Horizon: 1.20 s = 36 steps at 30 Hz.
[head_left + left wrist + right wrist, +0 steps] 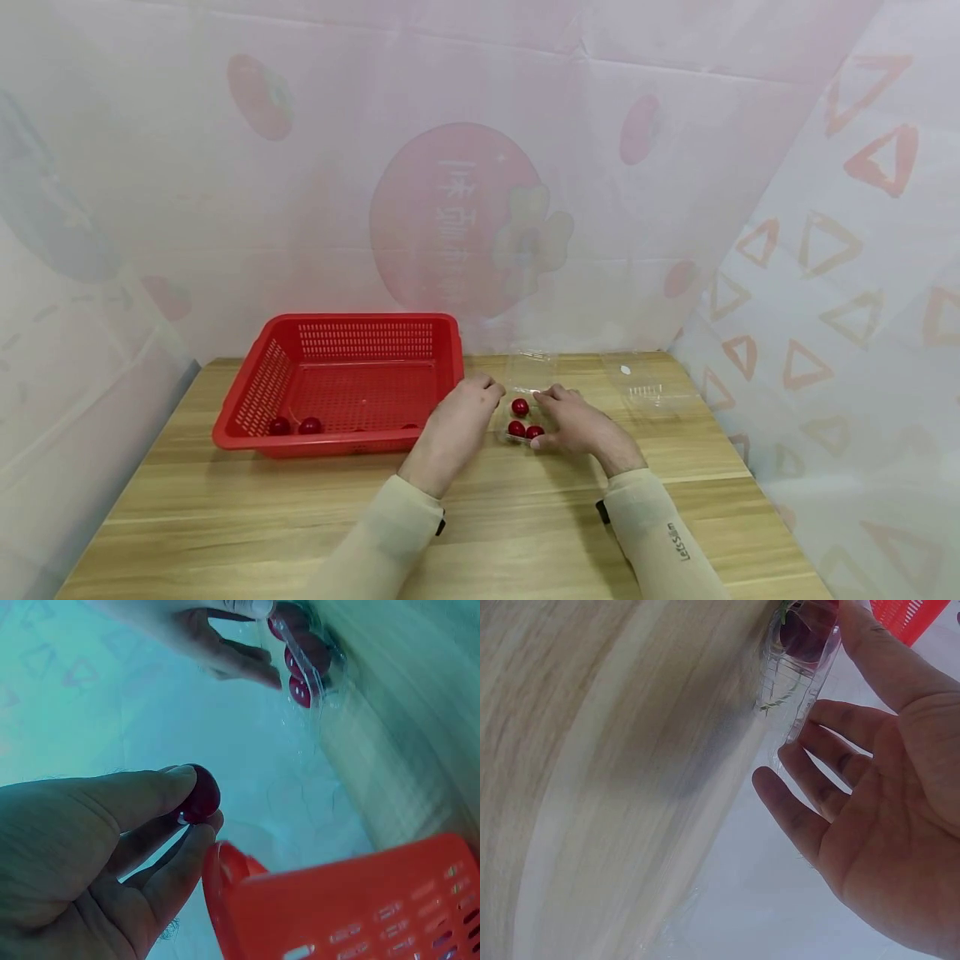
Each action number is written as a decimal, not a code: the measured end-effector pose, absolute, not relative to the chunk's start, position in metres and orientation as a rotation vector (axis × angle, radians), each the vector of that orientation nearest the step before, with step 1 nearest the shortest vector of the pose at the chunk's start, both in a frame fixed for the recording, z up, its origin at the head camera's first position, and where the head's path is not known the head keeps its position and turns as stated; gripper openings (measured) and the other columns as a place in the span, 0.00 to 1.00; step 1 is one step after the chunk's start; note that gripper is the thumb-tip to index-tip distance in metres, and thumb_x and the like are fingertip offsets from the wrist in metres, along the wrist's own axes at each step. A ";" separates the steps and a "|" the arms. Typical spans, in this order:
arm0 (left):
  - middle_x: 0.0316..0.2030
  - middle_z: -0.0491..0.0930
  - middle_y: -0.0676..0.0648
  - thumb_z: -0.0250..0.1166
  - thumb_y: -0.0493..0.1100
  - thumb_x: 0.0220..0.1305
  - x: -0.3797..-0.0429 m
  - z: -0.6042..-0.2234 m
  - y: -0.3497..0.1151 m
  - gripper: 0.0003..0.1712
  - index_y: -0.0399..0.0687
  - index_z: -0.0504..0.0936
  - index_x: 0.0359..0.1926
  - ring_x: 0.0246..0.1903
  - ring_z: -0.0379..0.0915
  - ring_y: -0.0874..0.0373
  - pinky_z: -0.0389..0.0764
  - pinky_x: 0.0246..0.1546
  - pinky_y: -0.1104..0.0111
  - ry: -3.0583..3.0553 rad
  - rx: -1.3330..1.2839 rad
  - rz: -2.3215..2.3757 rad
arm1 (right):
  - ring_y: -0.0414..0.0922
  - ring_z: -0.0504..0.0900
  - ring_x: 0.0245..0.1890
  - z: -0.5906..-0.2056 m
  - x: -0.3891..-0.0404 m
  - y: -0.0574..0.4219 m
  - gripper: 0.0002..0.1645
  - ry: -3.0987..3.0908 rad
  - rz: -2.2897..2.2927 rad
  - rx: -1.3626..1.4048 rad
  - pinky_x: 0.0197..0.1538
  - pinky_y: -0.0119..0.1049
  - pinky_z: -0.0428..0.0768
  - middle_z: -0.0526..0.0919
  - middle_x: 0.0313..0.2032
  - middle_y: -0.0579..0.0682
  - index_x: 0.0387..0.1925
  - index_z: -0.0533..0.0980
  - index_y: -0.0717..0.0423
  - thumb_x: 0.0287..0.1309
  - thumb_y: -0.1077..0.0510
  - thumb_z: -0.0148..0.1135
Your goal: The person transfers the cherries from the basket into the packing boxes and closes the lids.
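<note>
My left hand pinches a dark red cherry between thumb and fingertips, as the left wrist view shows; the head view hides this cherry behind the hand. Just to the right is a small clear plastic box with its lid folded back. Red cherries lie inside the box, three showing from the head. Along the box's right side, my right hand spreads its fingers, with the thumb at the near edge and fingertips touching the rim.
A red slotted basket stands on the left of the wooden table, holding several cherries along its near wall. Another clear box lies at the back right. Printed sheets hang behind and beside the table.
</note>
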<state>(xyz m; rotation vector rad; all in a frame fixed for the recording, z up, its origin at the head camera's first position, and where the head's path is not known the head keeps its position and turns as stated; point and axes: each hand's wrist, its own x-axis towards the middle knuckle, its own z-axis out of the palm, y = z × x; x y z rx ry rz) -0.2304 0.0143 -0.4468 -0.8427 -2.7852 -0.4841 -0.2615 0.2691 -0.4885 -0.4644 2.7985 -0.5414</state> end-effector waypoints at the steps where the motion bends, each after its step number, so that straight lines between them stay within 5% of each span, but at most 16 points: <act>1: 0.62 0.90 0.40 0.74 0.27 0.79 -0.230 -0.448 0.016 0.19 0.39 0.91 0.65 0.61 0.91 0.44 0.95 0.66 0.57 -2.780 -0.848 -0.478 | 0.71 0.69 0.87 -0.489 -0.261 0.269 0.57 2.799 -0.540 -0.463 0.88 0.69 0.73 0.73 0.85 0.66 0.90 0.66 0.64 0.73 0.46 0.84; 17: 0.51 0.89 0.46 0.76 0.30 0.78 -0.226 -0.479 0.048 0.12 0.44 0.93 0.57 0.47 0.91 0.52 0.97 0.47 0.64 -2.759 -0.858 -0.504 | 0.70 0.74 0.84 -0.495 -0.258 0.266 0.58 2.825 -0.529 -0.504 0.87 0.69 0.75 0.78 0.81 0.63 0.88 0.68 0.63 0.70 0.44 0.87; 36: 0.63 0.88 0.42 0.68 0.31 0.85 -0.235 -0.504 0.076 0.15 0.41 0.92 0.65 0.63 0.89 0.43 0.98 0.56 0.51 -2.907 -0.646 -0.887 | 0.68 0.79 0.78 -0.495 -0.256 0.263 0.55 2.849 -0.510 -0.584 0.83 0.66 0.80 0.81 0.77 0.63 0.86 0.71 0.66 0.70 0.45 0.87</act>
